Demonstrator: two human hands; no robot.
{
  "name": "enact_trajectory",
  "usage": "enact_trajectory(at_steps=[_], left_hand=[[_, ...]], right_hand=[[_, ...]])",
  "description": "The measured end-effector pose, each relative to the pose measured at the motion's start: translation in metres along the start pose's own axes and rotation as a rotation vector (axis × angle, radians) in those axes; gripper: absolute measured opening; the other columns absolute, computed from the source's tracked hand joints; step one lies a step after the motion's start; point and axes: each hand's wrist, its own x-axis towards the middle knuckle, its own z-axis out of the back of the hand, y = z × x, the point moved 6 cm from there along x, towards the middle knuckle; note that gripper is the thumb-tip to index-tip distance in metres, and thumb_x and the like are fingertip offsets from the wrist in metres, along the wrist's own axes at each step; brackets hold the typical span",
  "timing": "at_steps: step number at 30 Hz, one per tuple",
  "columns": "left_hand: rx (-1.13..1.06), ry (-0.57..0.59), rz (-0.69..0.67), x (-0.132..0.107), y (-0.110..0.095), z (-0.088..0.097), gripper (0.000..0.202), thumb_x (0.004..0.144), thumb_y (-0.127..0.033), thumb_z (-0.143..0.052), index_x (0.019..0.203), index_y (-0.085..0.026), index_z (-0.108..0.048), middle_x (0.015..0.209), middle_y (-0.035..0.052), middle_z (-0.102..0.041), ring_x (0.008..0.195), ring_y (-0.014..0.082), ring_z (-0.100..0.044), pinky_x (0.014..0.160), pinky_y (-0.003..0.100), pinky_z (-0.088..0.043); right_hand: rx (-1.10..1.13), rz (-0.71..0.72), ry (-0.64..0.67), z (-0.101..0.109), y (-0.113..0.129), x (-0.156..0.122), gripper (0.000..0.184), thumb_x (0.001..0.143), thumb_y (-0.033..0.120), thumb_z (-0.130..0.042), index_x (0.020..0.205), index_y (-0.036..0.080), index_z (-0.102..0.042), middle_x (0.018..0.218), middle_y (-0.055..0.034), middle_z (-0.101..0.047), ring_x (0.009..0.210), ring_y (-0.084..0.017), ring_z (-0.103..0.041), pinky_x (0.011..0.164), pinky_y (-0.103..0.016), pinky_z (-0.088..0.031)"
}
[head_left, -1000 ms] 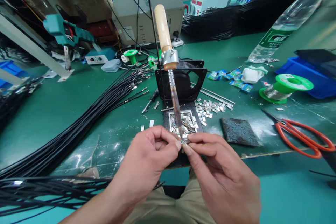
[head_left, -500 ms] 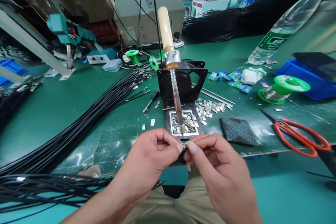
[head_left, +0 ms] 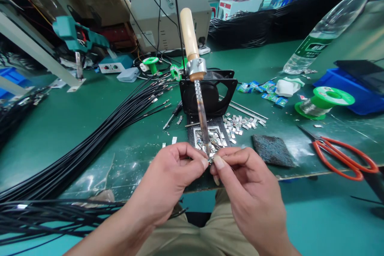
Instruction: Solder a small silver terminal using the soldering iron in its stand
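Observation:
My left hand (head_left: 168, 180) and my right hand (head_left: 243, 188) meet fingertip to fingertip at the front edge of the green bench. Both pinch a small metal piece (head_left: 211, 161), held right under the tip of a soldering iron (head_left: 196, 84). The iron has a wooden handle and stands clamped, pointing down, over a small tray of metal clips (head_left: 217, 140). A thin wire seems to run from my right fingers, though I cannot make it out clearly.
A thick bundle of black cables (head_left: 90, 144) sweeps across the left. Loose metal clips (head_left: 240, 124) lie right of the black fan (head_left: 210, 92). A dark sponge pad (head_left: 271, 150), red scissors (head_left: 345, 154), a green solder spool (head_left: 325, 102), a water bottle (head_left: 324, 28) and a blue bin (head_left: 357, 88) sit on the right.
Both hands dipped slightly toward me half a second ago, then rose again, bringing the pinched piece back up to the iron's tip.

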Motion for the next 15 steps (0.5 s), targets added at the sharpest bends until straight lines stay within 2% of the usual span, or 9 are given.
enact_trajectory(at_steps=[10,15], left_hand=[[0.029,-0.014,0.01,0.0033,0.0008,0.0014,0.023,0.071,-0.031,-0.081,0.065,-0.017,-0.063,0.054,-0.0082,-0.045,0.052,0.0063,-0.028,0.049,0.024,-0.021],[0.039,-0.016,0.01,0.0027,0.0009,0.0009,0.022,0.071,-0.03,-0.081,0.066,-0.017,-0.064,0.055,-0.0081,-0.047,0.053,0.0059,-0.028,0.049,0.023,-0.021]], right_hand=[[0.005,0.049,-0.019,-0.0003,-0.0005,0.0017,0.014,0.096,0.016,-0.067,0.082,0.019,-0.065,0.082,-0.0026,-0.07,0.071,-0.012,-0.07,0.061,-0.02,-0.06],[0.01,0.053,-0.02,-0.0003,-0.0017,0.0004,0.014,0.096,0.014,-0.066,0.083,0.02,-0.064,0.083,-0.0012,-0.07,0.073,-0.011,-0.069,0.063,-0.018,-0.059]])
